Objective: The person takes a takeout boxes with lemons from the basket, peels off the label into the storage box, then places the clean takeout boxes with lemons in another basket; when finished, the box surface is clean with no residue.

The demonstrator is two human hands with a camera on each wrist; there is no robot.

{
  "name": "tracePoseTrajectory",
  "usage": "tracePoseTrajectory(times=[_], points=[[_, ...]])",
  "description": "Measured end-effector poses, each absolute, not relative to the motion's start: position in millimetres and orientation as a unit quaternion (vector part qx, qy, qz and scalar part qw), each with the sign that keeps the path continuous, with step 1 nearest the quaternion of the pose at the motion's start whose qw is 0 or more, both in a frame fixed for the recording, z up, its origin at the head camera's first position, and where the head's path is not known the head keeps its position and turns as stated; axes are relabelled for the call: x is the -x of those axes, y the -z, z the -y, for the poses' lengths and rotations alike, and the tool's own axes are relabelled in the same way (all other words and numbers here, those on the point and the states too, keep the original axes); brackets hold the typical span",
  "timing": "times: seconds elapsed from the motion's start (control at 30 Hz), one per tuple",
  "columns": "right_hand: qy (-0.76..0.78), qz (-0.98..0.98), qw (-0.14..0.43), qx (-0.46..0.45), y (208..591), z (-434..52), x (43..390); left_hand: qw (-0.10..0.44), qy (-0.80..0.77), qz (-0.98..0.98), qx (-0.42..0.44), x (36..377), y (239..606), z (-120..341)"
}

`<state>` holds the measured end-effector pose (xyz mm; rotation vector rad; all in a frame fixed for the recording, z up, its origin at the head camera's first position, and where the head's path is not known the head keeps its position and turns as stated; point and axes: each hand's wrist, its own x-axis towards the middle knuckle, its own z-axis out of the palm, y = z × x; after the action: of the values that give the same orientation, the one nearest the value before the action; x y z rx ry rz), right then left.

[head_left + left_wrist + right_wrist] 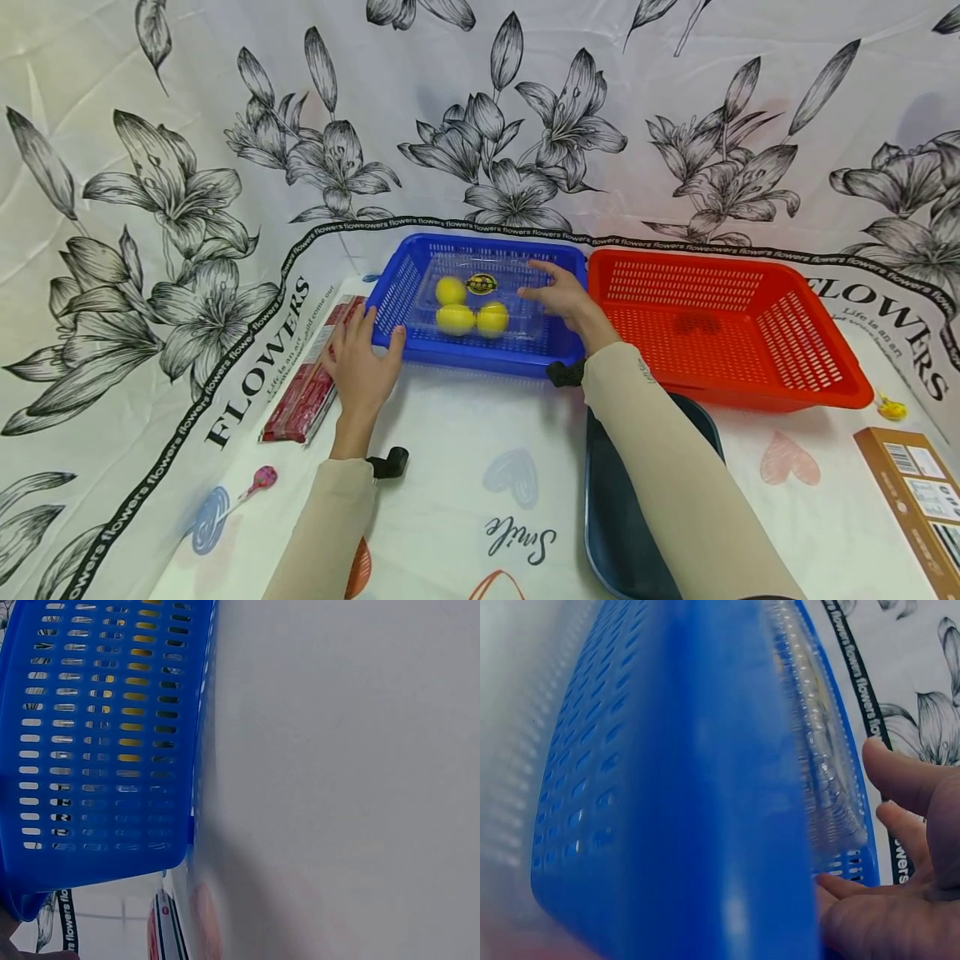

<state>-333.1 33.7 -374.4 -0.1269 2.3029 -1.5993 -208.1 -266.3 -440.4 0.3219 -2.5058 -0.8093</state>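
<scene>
A blue plastic basket [480,360] holds a clear plastic box [525,321] with a dark and gold label on its lid. Inside that box lie three yellow round things [455,319], perhaps lemons. My left hand [362,358] is at the basket's front left corner, fingers fairly straight and thumb apart; whether it touches the rim is unclear. Over the basket's right side, my right hand [564,296] reaches in by the clear box's right end. In the right wrist view its fingers [904,776] are spread, with nothing between them.
A red basket [750,396] stands right of the blue one. A dark tray [630,508] lies partly under the right forearm. Red packages [300,404] and a lollipop [264,477] are at left. A brown box [911,492] and a small yellow item [891,408] lie at right.
</scene>
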Motion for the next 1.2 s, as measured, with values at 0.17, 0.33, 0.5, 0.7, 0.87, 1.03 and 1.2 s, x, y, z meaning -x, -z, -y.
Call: tracePoseTrajectory(times=[0.17,0.33,0.5,0.7,0.87,1.03,1.2], points=[[0.537,-0.824,0.166,0.07,375.9,-33.4,331.5,0.242,0.301,0.915,-0.117,207.6,440.9,266.1],[0.521,-0.835,0.148,0.091,376.1,-33.6,329.8,0.245,0.299,0.915,-0.116,208.6,441.9,267.1],[0.517,-0.839,0.127,0.114,377.1,-33.4,328.4,0.246,0.302,0.914,-0.117,207.7,441.5,266.9],[0.525,-0.836,0.106,0.124,379.3,-34.3,328.7,0.245,0.301,0.914,-0.116,207.1,440.8,266.5],[0.523,-0.836,0.116,0.114,379.6,-35.2,329.4,0.245,0.302,0.914,-0.117,206.8,441.0,265.9],[0.524,-0.834,0.143,0.095,378.5,-34.7,330.3,0.244,0.302,0.914,-0.118,206.2,440.1,265.8],[0.531,-0.826,0.162,0.095,378.5,-35.1,331.7,0.246,0.302,0.914,-0.116,206.2,439.8,265.8]])
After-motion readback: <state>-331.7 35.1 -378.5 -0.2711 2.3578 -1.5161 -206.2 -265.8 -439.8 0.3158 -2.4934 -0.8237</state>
